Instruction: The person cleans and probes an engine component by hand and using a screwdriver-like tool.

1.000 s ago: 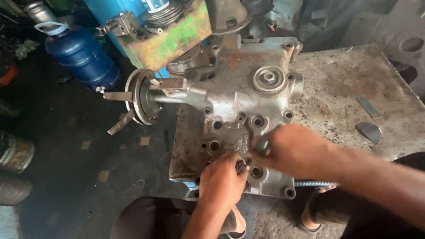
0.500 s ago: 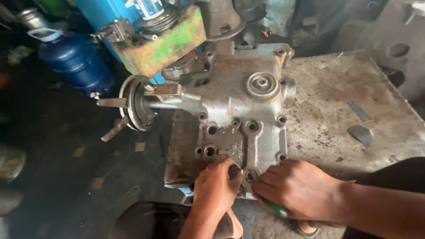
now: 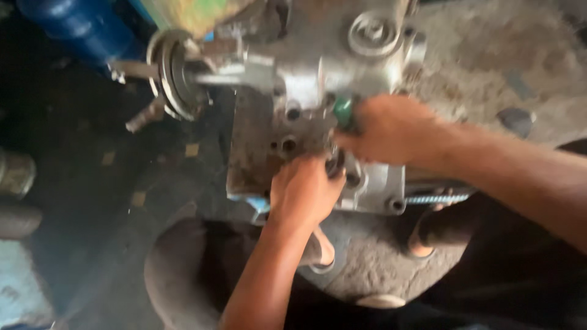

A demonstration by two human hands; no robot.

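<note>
A grey cast-metal housing [image 3: 318,73] with several bolt holes lies on a worn metal table [image 3: 477,55]. My left hand [image 3: 306,192] rests on the housing's near edge, fingers pinched on a small dark part at a hole. My right hand [image 3: 385,128] is closed around a green-handled tool [image 3: 343,111], held over the housing just above my left hand. A shaft with a round flange [image 3: 177,73] sticks out of the housing to the left. The picture is blurred.
A blue container [image 3: 79,27] stands at the upper left on the dark floor. A green-and-blue machine part [image 3: 195,12] sits behind the housing. A threaded rod [image 3: 437,198] pokes out at the housing's near right. My knee [image 3: 183,269] and sandalled feet are below.
My right hand has come back up from the table's near edge onto the housing, with the green-handled tool in it. The camera has moved closer and lower. My left hand stays at the same hole.
</note>
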